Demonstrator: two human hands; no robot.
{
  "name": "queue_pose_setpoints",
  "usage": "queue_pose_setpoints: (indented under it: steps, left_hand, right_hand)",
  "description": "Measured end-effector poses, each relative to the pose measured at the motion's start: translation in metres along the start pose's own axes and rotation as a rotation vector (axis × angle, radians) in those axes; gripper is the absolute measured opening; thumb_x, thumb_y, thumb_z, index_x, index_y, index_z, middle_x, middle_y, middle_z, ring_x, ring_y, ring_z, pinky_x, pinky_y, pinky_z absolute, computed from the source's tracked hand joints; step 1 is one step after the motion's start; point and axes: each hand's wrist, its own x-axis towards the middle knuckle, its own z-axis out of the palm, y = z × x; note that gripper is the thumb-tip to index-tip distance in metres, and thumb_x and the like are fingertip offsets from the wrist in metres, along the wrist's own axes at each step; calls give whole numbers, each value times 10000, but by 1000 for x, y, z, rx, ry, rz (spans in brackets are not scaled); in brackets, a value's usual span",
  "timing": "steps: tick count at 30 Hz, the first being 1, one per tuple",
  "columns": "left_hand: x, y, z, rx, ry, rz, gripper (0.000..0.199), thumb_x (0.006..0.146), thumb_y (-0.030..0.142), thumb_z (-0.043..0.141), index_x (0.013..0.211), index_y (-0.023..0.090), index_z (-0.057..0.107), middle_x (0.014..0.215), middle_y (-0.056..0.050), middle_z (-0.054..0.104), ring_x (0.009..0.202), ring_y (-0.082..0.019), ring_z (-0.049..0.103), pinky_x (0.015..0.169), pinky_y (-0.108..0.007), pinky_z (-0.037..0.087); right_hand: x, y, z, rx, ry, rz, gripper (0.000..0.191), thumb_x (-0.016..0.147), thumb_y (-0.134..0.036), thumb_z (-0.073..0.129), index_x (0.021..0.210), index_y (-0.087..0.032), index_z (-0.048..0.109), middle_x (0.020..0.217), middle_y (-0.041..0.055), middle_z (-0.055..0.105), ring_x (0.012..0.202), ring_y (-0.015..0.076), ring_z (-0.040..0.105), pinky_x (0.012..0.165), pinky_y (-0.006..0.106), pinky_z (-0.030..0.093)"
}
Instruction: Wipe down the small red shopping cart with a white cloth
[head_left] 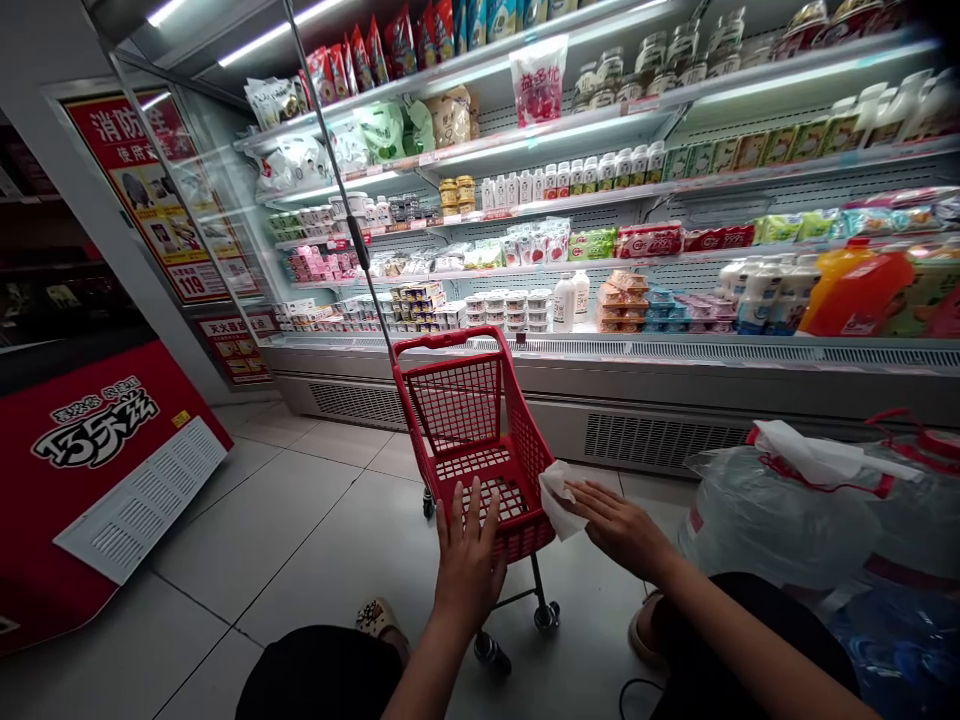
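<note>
A small red plastic shopping cart [461, 460] with a grid basket and dark wheels stands on the tiled floor in front of me. My left hand [471, 555] reaches over its near end with the fingers stretched out and apart, at the basket's rim. Nothing is held in it; whether the palm touches the rim is hidden. On the basket's right side, my right hand [619, 522] has a crumpled white tissue [559, 498] under its outstretched fingers. The tissue lies against the near right corner of the cart.
An open refrigerated display [487, 355] with several shelves of packaged goods runs behind the cart. Large wrapped water bottles [795, 520] stand to my right. A red freezer cabinet [97, 480] is at the left. A thin pole [330, 150] rises near the cart's handle.
</note>
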Motion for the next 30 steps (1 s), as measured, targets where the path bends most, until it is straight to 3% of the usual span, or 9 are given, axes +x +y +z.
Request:
queue_pose_setpoints:
  steps: [4,9,13,17,23,26,30]
  left_hand:
    - [4,2,3,-24,24,31,859,902,289,650,1660,283,246,1738,-77,211,1612,-378,105,1278,-665,93]
    - [10,4,6,-20,17,35,854,897,263,647,1657,278,259,1739,-69,203,1614,-360,105,1284,-650,67]
    - [10,-1,-2,-27,-19,85,900,904,279,643,1677,290,182,1733,-54,228,1615,-356,104,1286,-644,48]
    - [11,-10,-10,-30,-28,88,924,906,285,637,1683,296,137,1729,-53,244,1616,-360,87,1280,-654,24]
    - [9,-22,-5,12,37,-51,878,986,440,587,1687,268,86,1738,-96,206,1618,-348,89,1280,-655,38]
    - [12,-13,-2,-13,12,-38,952,966,436,606,1687,210,28,1747,-129,142,1619,-329,104,1293,-604,103]
    - [15,5,-5,-97,-70,48,1150,812,320,734,1684,178,-3,1749,-135,123,1617,-323,121,1290,-538,205]
  right_hand:
    - [13,12,-4,19,-24,57,581,996,-100,415,1543,-278,499,1588,27,500,1464,219,475,1215,468,454]
    - [18,-11,13,28,20,213,515,1055,-172,378,1557,-238,472,1609,59,477,1500,227,425,1203,490,462]
    - [15,-28,20,65,89,287,463,1080,-241,368,1511,-255,535,1506,70,596,1450,246,498,1191,521,471]
    - [26,-38,16,95,108,271,410,1076,-239,369,1367,-237,658,1319,77,718,1343,260,601,1163,536,502]
    - [36,-71,17,85,102,248,445,1059,-201,408,1468,-246,580,1402,59,677,1366,248,584,1178,506,494]
    - [37,-90,17,92,49,169,504,1026,-154,437,1518,-219,526,1486,68,614,1423,243,529,1196,473,479]
    - [43,-98,12,144,-10,4,539,977,-92,435,1488,-219,551,1444,67,650,1427,226,526,1201,455,472]
